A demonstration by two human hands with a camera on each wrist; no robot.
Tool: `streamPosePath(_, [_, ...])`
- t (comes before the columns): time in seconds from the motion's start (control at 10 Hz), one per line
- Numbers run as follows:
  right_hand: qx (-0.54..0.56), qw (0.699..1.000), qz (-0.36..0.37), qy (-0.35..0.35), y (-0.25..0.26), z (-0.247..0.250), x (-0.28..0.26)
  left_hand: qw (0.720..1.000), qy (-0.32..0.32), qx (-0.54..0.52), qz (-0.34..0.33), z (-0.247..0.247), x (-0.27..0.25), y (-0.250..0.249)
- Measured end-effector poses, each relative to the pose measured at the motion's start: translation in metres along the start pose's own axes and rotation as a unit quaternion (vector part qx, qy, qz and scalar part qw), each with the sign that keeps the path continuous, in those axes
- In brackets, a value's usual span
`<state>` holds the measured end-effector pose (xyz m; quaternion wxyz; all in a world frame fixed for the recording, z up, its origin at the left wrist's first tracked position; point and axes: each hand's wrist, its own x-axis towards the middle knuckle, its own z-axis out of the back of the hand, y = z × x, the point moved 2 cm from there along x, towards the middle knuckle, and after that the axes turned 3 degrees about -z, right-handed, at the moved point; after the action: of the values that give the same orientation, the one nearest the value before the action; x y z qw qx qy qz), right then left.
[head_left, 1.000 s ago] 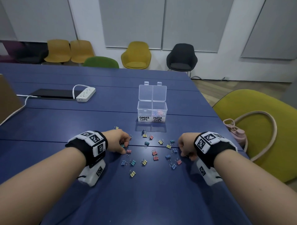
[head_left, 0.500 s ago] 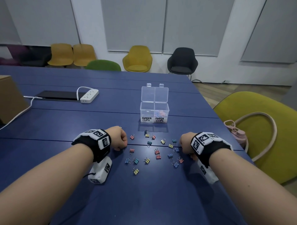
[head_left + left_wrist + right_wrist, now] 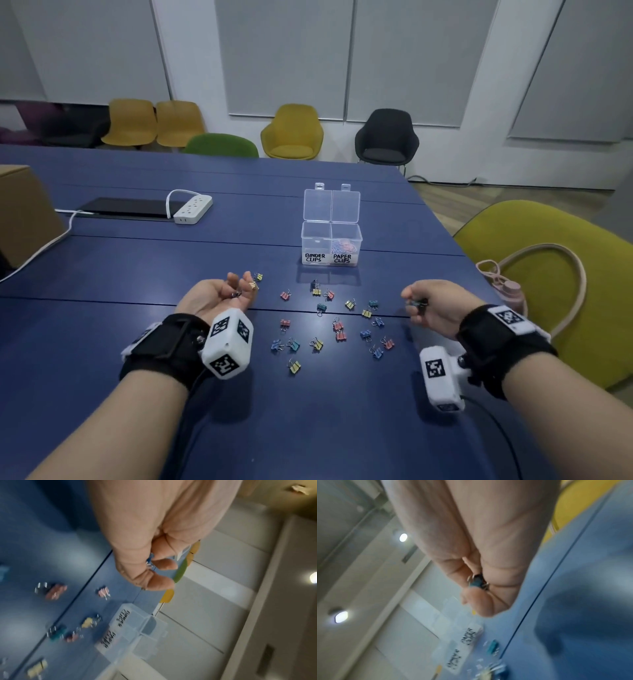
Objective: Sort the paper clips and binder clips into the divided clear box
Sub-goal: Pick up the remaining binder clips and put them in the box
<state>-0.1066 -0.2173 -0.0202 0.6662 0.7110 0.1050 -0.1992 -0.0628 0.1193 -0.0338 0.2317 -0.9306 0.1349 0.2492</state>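
A clear divided box (image 3: 331, 247) with its lid up stands mid-table, labelled BINDER CLIPS on the left and PAPER CLIPS on the right; coloured paper clips (image 3: 344, 246) lie in the right half. Several small coloured binder clips (image 3: 337, 325) are scattered on the blue table (image 3: 137, 342) between my hands. My left hand (image 3: 224, 294) is turned palm up with fingers curled round small binder clips (image 3: 150, 561). My right hand (image 3: 431, 305) is lifted and curled round a teal binder clip (image 3: 477, 583). Both hands are short of the box.
A white power strip (image 3: 192, 209) and a black flat device (image 3: 130, 208) lie at the far left, with a brown cardboard box (image 3: 24, 212) at the left edge. A yellow-green chair (image 3: 548, 274) holding a pink bottle (image 3: 507, 287) stands by the right table edge.
Both hands have lifted off the table and rolled over, the left one palm up, each holding clips picked from the pile. The head view has tilted and moved closer.
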Motion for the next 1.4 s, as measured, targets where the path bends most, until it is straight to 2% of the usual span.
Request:
streamPosePath(0.1, [0.193,0.980,-0.028,0.032,-0.004,-0.003,-0.003,0.998,0.014,-0.053,0.004,-0.002,-0.003,0.007])
streamPosePath(0.2, [0.203,0.977,-0.048,0.030,-0.008,-0.011,-0.008,0.999,-0.002,-0.038,-0.001,-0.006,-0.006,0.015])
streamPosePath(0.3, [0.069,0.996,-0.040,0.045,-0.010,-0.021,-0.012,1.000,-0.012,-0.011,-0.004,-0.004,-0.005,0.018])
streamPosePath(0.4, [-0.085,0.995,-0.021,0.048,-0.010,-0.021,-0.013,0.999,0.046,0.015,-0.003,-0.004,-0.007,0.019])
streamPosePath(0.5, [-0.301,0.953,0.004,0.027,-0.008,-0.016,-0.014,0.997,0.052,0.063,-0.002,-0.004,-0.008,0.022])
streamPosePath(0.6, [-0.506,0.861,0.019,0.046,-0.003,-0.015,-0.019,0.981,0.024,0.194,0.000,-0.003,-0.003,0.030])
streamPosePath(0.7, [-0.633,0.768,0.012,0.095,-0.003,-0.024,-0.028,0.882,0.000,0.468,-0.060,-0.007,0.003,0.036])
streamPosePath(0.8, [-0.701,0.705,0.030,0.103,-0.008,-0.035,-0.028,0.598,0.001,0.793,-0.114,-0.020,0.001,0.042])
streamPosePath(0.9, [-0.713,0.690,0.028,0.119,-0.013,-0.041,-0.024,0.381,0.006,0.920,-0.089,-0.034,-0.004,0.053])
streamPosePath(1.0, [-0.726,0.676,0.026,0.125,-0.013,-0.043,-0.021,0.295,0.017,0.953,-0.069,-0.039,0.002,0.063])
streamPosePath(1.1, [-0.749,0.653,0.045,0.105,-0.015,-0.043,-0.023,0.312,0.004,0.947,-0.073,-0.039,0.009,0.068])
streamPosePath(1.2, [-0.752,0.649,0.059,0.096,-0.022,-0.046,-0.022,0.320,-0.007,0.945,-0.068,-0.040,0.007,0.068])
streamPosePath(1.3, [-0.732,0.673,0.071,0.080,-0.021,-0.046,-0.021,0.370,0.001,0.927,-0.065,-0.044,0.001,0.066])
streamPosePath(1.4, [-0.670,0.736,0.056,0.081,-0.012,-0.036,-0.024,0.577,-0.007,0.814,-0.069,-0.040,0.009,0.057])
